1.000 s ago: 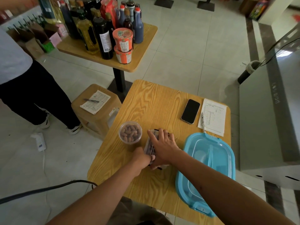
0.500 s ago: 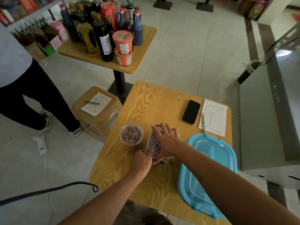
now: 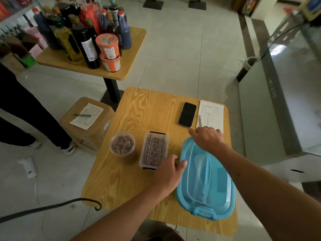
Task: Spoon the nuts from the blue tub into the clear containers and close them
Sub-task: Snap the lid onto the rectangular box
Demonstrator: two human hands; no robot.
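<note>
The blue tub (image 3: 205,180) with its lid on sits at the right of the wooden table (image 3: 139,108). My left hand (image 3: 169,173) touches the tub's left edge with loosely bent fingers. My right hand (image 3: 206,138) rests at the tub's far end, index finger stretched toward the phone. A rectangular clear container (image 3: 154,150) full of nuts, lid on with dark red clips, lies left of the tub. A round clear container (image 3: 122,143) of nuts stands further left. Neither hand holds anything.
A black phone (image 3: 187,114) and a printed sheet (image 3: 211,113) lie at the table's far right. A second table (image 3: 90,54) with bottles and cups stands behind. A stool (image 3: 86,119) with paper and pen stands at left, beside a person's legs (image 3: 26,115).
Both hands have left the rectangular container. My right hand moved right to the tub's far end and my left hand moved to the tub's left edge.
</note>
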